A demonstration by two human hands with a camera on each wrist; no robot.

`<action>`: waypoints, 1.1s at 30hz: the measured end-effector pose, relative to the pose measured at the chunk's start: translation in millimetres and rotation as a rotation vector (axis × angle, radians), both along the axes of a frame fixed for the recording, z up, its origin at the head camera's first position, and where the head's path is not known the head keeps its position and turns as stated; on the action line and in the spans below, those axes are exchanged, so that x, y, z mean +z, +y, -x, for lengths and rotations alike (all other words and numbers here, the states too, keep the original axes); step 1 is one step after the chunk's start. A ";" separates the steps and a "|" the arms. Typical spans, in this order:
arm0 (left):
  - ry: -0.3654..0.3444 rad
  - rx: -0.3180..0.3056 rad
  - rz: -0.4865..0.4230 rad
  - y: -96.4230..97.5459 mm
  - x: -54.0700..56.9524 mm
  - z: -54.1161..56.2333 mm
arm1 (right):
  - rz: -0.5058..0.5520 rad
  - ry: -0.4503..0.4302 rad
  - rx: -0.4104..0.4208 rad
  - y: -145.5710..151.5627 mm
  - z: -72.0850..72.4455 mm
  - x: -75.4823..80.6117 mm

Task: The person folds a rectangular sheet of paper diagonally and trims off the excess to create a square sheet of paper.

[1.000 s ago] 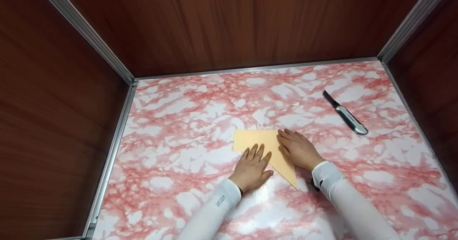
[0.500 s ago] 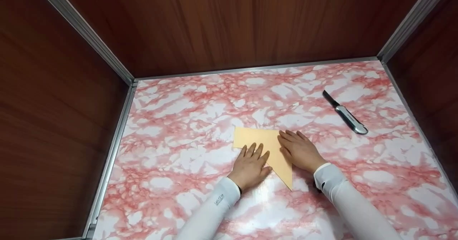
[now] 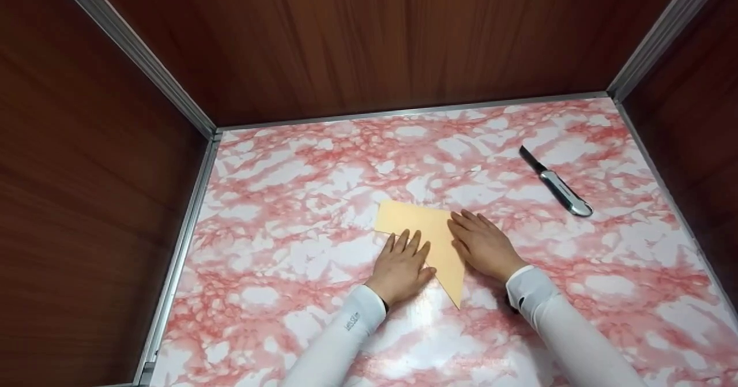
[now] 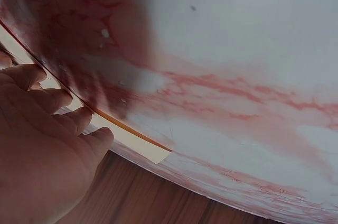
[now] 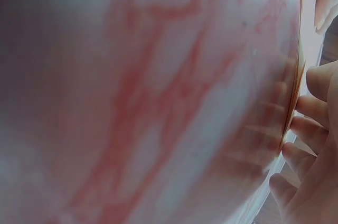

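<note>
"Where's your yellow paper (image 3: pixel 439 237) lying?"

"Flat on my counter (image 3: pixel 288 248), about midway between its left and right edges and well in from the far one."

"And your hands?"

"Both on it, fingers extended, neither one pinching. My left hand (image 3: pixel 398 269) has its fingers spread over the inner, near side of the paper. My right hand (image 3: pixel 484 245) lies along the side facing the counter's right edge, fingers nearly straight, tips touching the paper."

"What could spoil it?"

"A skid or a twist, I'd say. The counter looks glossy, so if one hand pushed harder than the other, the paper would likely swing round. Squeezing inward from both sides might buckle it. I've nothing on the narrow tip either, so that could bend up if a wrist brushed it. The utility knife (image 3: pixel 555 184) lies well apart, toward the far right corner, blade out; I'd only meet it by sweeping my right arm wide."

"Which way does the paper point?"

"Its sharp tip aims at me, toward the counter's near side. The blunt end faces the left edge, slightly away from me. So the long axis slants from the far left down to the near right, with a bend in the middle."
</note>
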State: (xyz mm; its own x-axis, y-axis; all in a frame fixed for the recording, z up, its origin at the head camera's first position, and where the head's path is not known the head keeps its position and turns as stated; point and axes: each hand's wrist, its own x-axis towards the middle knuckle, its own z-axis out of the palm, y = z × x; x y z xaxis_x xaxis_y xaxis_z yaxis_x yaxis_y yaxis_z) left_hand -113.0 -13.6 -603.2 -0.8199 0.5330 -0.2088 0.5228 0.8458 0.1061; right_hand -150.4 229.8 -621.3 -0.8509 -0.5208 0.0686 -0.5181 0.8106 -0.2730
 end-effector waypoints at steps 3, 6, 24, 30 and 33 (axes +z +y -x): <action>0.005 0.002 0.000 0.3 0.4 0.0 | 0.002 0.004 -0.003 -0.4 -0.4 0.8; 0.005 0.009 0.005 0.1 1.0 0.3 | 0.008 0.010 -0.006 -1.0 -0.8 0.1; -0.013 0.017 -0.003 2.4 -2.0 1.2 | 0.044 0.001 -0.027 2.3 -6.0 -2.4; 0.000 0.020 -0.004 1.6 -1.4 1.1 | 0.044 0.003 -0.022 1.4 -4.4 -3.7; 0.004 0.024 -0.001 0.2 -1.9 1.1 | 0.043 0.002 -0.015 0.0 -3.3 -3.7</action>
State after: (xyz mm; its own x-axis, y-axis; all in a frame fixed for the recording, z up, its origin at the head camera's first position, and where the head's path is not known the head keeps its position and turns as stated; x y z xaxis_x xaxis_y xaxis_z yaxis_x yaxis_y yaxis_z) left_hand -114.1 -13.4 -605.0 -0.8333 0.5134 -0.2051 0.5029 0.8580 0.1046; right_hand -147.2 229.8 -625.0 -0.8586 -0.5042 0.0925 -0.5064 0.8060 -0.3066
